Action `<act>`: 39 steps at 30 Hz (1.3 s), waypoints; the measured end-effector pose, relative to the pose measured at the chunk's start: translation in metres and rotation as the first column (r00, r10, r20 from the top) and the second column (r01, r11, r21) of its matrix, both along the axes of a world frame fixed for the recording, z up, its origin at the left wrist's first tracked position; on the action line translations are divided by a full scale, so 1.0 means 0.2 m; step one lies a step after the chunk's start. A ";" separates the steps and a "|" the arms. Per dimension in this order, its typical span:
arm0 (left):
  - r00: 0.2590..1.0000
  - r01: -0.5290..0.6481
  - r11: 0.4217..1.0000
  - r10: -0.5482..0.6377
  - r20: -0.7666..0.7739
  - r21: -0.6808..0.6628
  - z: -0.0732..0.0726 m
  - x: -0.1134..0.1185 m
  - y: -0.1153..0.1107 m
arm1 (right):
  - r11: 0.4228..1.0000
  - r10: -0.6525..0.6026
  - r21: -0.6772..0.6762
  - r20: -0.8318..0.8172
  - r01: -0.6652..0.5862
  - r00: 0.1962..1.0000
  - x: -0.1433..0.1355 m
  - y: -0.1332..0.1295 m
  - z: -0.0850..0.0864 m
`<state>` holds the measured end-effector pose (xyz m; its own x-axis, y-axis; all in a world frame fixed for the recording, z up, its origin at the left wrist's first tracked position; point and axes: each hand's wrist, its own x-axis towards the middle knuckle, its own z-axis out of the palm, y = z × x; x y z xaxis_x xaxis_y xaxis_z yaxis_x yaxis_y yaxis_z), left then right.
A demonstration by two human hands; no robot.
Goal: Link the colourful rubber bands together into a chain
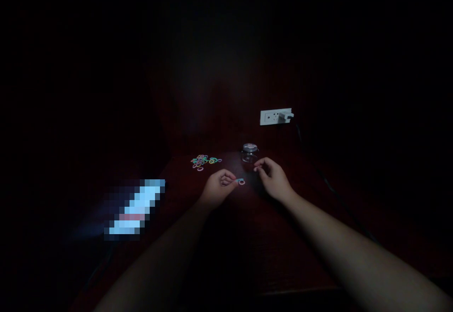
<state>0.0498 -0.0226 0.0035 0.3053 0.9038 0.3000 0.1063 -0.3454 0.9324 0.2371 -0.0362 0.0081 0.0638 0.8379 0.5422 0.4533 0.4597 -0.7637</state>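
My left hand (221,187) is closed in a pinch on small hair ties (241,182), one pinkish and one teal, which stick out past the fingertips. Close by on the right, my right hand (272,177) hovers with curled fingers, a small gap between thumb and forefinger, and nothing visible in them. Just beyond it stands a small clear jar (249,154) with its lid on; its contents are too dark to make out. A loose pile of pastel hair ties (201,161) lies beyond my left hand, to the left of the jar.
The dark reddish table (283,246) is dimly lit. At the left a bright, pixelated screen (138,208) glows. A white wall socket (272,117) holds a plugged-in charger (286,115). A dark cable (329,184) runs down the right side.
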 end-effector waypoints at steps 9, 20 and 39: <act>0.995 -0.066 0.996 0.070 -0.067 0.063 -0.03 -0.02 0.04 | 0.992 -0.044 -0.084 0.452 0.091 0.891 0.06 0.01 0.02; 0.988 -0.100 0.993 0.106 -0.116 0.057 -0.05 -0.03 0.06 | 0.864 0.411 -0.502 0.642 -0.051 0.647 -0.04 -0.08 -0.01; 0.858 -0.185 0.965 0.251 -0.447 0.187 -0.01 -0.19 0.09 | 0.846 0.255 -0.500 0.684 0.185 0.683 0.04 -0.05 -0.01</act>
<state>0.0125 -0.0047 0.0009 0.2384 0.9253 0.2951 0.6013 -0.3792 0.7033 0.2452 -0.0455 0.0052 -0.1848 0.9789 -0.0877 0.9342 0.1473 -0.3250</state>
